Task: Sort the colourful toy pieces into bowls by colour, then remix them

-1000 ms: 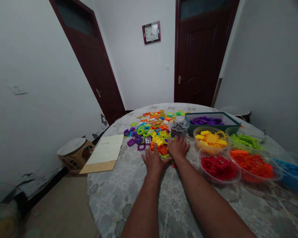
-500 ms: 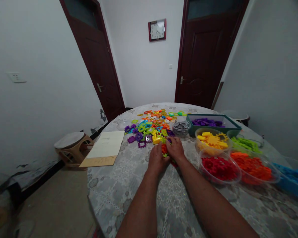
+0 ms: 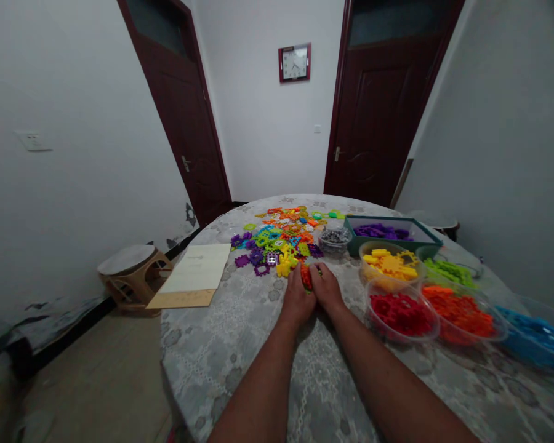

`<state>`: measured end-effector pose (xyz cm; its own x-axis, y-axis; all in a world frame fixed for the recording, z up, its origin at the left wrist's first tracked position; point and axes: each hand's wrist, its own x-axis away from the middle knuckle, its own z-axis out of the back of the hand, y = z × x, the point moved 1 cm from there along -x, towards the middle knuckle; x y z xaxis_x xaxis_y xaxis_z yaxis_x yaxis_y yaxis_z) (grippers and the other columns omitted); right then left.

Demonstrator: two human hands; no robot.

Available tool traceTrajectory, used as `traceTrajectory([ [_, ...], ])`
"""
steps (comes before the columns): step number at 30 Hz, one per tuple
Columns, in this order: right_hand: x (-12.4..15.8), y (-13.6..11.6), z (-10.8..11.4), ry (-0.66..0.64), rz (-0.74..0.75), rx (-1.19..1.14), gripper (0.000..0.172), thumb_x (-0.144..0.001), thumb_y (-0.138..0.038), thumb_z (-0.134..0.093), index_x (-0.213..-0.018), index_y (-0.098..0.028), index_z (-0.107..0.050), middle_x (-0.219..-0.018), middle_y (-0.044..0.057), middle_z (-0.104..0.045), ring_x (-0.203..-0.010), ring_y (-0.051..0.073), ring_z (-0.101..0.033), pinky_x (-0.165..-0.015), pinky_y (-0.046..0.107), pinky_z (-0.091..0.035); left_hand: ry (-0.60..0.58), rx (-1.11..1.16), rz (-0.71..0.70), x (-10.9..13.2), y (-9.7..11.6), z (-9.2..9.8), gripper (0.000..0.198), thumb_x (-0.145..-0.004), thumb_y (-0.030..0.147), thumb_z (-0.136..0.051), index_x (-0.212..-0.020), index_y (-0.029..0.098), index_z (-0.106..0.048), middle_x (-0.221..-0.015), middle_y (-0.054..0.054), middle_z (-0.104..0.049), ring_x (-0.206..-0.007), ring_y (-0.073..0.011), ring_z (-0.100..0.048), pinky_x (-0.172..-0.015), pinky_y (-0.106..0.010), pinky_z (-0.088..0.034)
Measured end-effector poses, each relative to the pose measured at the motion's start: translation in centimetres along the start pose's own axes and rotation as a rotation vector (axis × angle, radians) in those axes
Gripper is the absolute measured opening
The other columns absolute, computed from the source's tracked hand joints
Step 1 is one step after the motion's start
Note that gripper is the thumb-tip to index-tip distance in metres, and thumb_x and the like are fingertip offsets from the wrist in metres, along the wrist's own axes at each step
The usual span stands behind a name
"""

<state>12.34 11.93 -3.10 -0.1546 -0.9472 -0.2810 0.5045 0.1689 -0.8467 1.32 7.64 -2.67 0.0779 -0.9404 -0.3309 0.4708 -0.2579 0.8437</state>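
Close together over the table, my left hand [image 3: 298, 296] and my right hand [image 3: 325, 287] are both closed around a small orange-red and green toy building piece [image 3: 306, 277]. My fingers hide most of it, so its full shape is unclear. Just beyond my left fingertips lies a yellow building piece [image 3: 286, 261] on the cloth. Behind it spreads a loose pile of purple, green, blue and orange plastic pieces [image 3: 277, 236].
To the right stand clear bowls of yellow [image 3: 390, 264], red [image 3: 402, 312], orange [image 3: 461, 311], green [image 3: 450, 269] and blue pieces [image 3: 535, 332]. A green box [image 3: 394, 246] holds purple ones, beside a bowl of grey pieces [image 3: 335, 239]. An open notebook [image 3: 194, 271] lies left.
My hands have drawn closer around the orange-red and green piece. The yellow piece beside them now shows more fully. The view has shifted slightly.
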Motion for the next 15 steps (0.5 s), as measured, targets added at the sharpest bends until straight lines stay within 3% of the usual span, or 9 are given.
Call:
traceTrajectory([
  [4,0.6,0.2,0.4,0.081,-0.075,-0.126,0.043,-0.096,-0.055,-0.041,-0.098,-0.023,-0.070,-0.096,0.007,-0.077,-0.093,0.024,-0.069,-0.086,0.033,-0.050,0.015,0.056,0.008,0.5,0.5,-0.6,0.053,-0.084,0.021,-0.067,-0.136,0.018,-0.062,-0.134,-0.017,-0.064,-0.129,-0.0292,-0.061,-0.117,-0.043,-0.045],
  [10,1.2,0.6,1.0,0.160,-0.178,-0.363,0.040,-0.088,-0.058,-0.049,-0.086,-0.023,-0.068,-0.086,0.006,-0.074,-0.084,0.024,-0.066,-0.078,0.034,-0.051,0.104,0.152,0.118,0.8,1.1,-1.0,0.056,-0.078,0.020,-0.071,-0.133,0.019,-0.065,-0.131,-0.015,-0.070,-0.122,-0.0292,-0.065,-0.113,-0.045,-0.048],
  [15,2.0,0.3,0.2,0.185,-0.255,-0.653,0.039,-0.088,-0.059,-0.053,-0.086,-0.022,-0.066,-0.083,0.003,-0.074,-0.079,0.021,-0.068,-0.074,0.032,-0.056,0.160,0.239,0.137,0.8,1.8,-1.0,0.048,-0.078,0.027,-0.077,-0.126,0.022,-0.071,-0.126,-0.012,-0.073,-0.118,-0.0281,-0.069,-0.109,-0.044,-0.050],
])
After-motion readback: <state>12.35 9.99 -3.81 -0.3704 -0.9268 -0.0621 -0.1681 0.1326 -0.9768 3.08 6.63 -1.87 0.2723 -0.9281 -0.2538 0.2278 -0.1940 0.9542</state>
